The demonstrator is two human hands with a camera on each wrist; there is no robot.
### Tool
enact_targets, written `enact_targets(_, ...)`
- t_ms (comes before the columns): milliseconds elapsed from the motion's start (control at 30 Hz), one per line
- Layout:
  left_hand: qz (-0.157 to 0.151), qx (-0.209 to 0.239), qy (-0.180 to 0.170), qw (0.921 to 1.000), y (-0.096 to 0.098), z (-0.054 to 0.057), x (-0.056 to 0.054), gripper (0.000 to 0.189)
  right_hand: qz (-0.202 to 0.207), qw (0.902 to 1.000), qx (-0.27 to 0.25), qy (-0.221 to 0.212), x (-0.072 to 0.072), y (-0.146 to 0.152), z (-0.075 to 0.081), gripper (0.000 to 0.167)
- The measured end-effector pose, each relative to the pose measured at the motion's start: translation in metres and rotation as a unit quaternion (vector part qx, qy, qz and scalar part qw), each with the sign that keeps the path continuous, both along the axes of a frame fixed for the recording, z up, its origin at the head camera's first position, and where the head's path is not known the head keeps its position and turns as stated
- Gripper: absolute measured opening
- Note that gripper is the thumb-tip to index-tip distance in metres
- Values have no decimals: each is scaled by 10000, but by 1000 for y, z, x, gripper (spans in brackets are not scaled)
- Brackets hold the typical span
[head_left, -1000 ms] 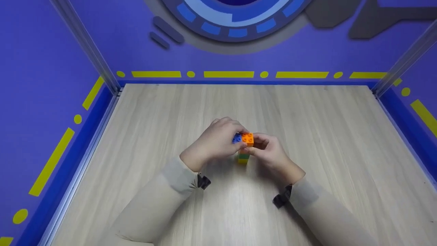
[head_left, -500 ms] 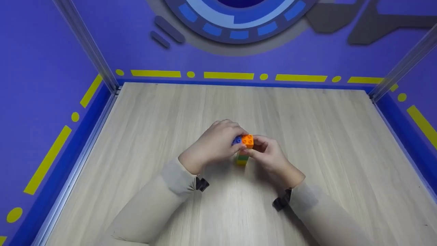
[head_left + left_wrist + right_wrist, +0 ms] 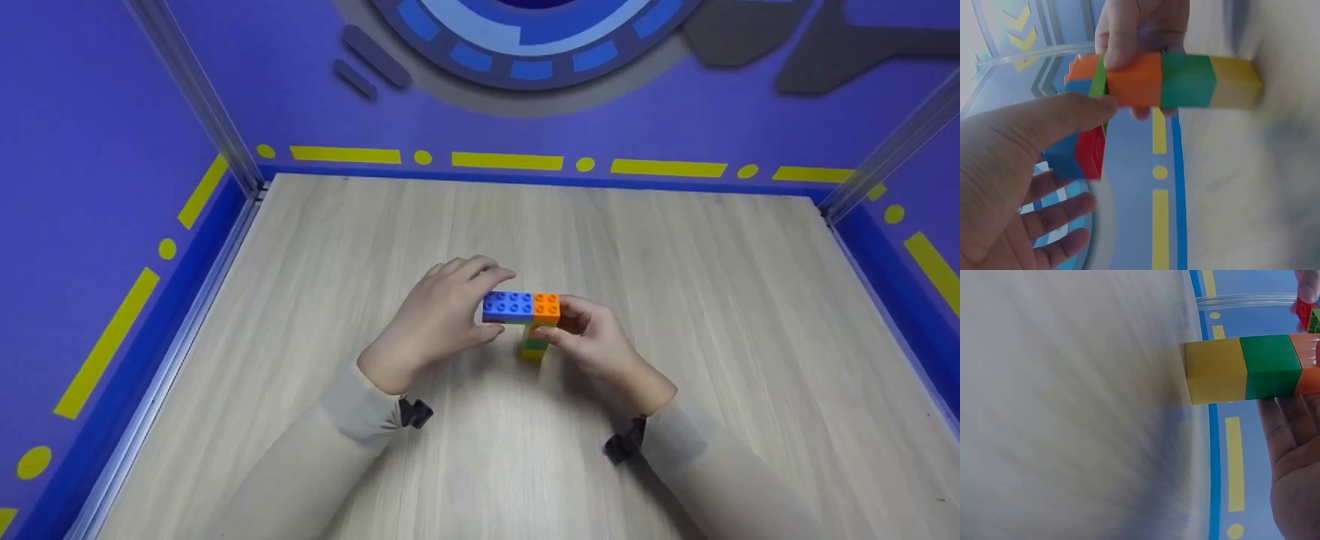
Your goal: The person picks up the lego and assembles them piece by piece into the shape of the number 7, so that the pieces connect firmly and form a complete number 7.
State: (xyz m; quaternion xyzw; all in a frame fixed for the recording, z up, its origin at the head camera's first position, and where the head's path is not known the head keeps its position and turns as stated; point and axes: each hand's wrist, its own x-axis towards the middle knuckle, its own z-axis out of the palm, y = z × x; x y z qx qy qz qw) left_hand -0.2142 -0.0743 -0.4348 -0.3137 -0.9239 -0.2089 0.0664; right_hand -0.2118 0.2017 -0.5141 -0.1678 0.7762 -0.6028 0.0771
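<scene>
A tower of toy building bricks stands on the table: a yellow brick (image 3: 1235,83) at the bottom, a green brick (image 3: 1188,80), then an orange brick (image 3: 1135,84). Above these, a light green piece (image 3: 1099,77) shows, with a blue brick (image 3: 510,304) and a second orange brick (image 3: 547,307) side by side on top. The blue brick overhangs to the left, a red brick (image 3: 1091,154) under it. My right hand (image 3: 600,334) pinches the tower at the lower orange brick. Around the blue end, my left hand (image 3: 439,315) holds its fingers and thumb spread.
The wood-grain table (image 3: 360,240) extends around the tower. A blue panel (image 3: 450,112) with yellow marks rises behind it, and more panels stand at both sides along metal rails (image 3: 195,90). A small black camera (image 3: 625,442) sits on the right wrist.
My left hand has let go of the top bricks and moved left, its fingers spreading, so the blue brick shows. My right hand stays at the tower.
</scene>
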Motion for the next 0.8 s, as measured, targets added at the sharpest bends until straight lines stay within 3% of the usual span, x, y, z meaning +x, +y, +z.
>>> enact_targets(200, 141, 165, 459, 9987, -12, -7, 3, 53, -107, 9996, 0, -246, -3, 0, 4, 49)
enact_targets(333, 164, 370, 485, 9980, -13, -13, 5, 44, 34, 9996, 54, -281, -4, 3, 6, 51)
enact_targets(500, 172, 569, 419, 9974, -14, -15, 2, 43, 315, 9992, 252, 3, -3, 13, 4, 55)
enact_targets(800, 219, 722, -21, 9971, -16, -16, 2, 45, -580, 9980, -204, 128, 4, 14, 3, 50)
